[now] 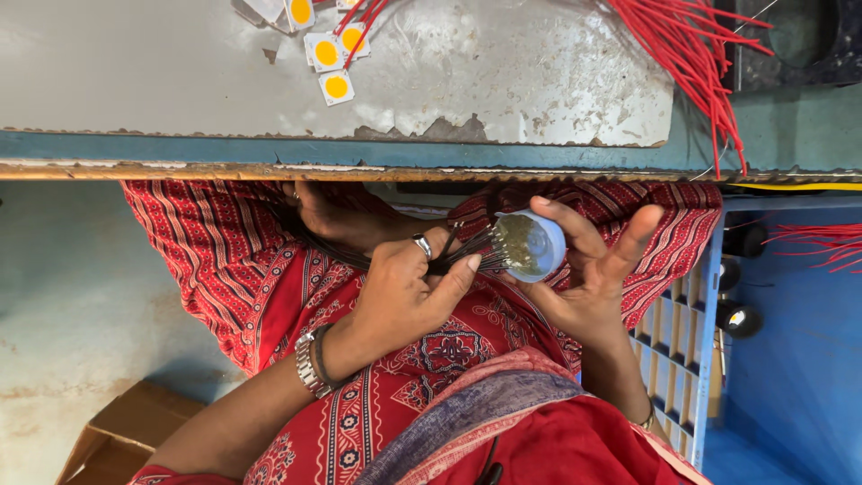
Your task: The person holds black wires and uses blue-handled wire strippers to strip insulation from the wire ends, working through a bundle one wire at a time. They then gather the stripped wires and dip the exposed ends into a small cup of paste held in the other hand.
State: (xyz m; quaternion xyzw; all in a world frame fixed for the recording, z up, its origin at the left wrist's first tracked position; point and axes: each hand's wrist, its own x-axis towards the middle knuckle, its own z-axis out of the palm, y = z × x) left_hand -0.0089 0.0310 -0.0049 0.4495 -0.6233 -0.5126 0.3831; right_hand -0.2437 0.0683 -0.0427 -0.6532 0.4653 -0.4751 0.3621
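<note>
**Dipping black wire ends into a small round tin**

Starting at the left of my view, I see a cardboard box on the pale floor beside the red patterned clothing over the lap. Above it runs the worn grey worktable, where a few square white LED chips with yellow centres lie near the far edge.

Moving inward, the left hand, with a ring on one finger and a metal watch at the wrist, is closed around a bundle of thin black wires; thumb and fingers pinch the bundle just short of its bare ends. Those ends touch the greyish paste inside a small round pale-blue tin.

Further right, the right hand cradles that tin from behind, fingers curled round its rim, one finger lifted free. Both hands sit close together below the table edge.

At the right, a sheaf of red wires spills over the table, above a blue partitioned crate.
</note>
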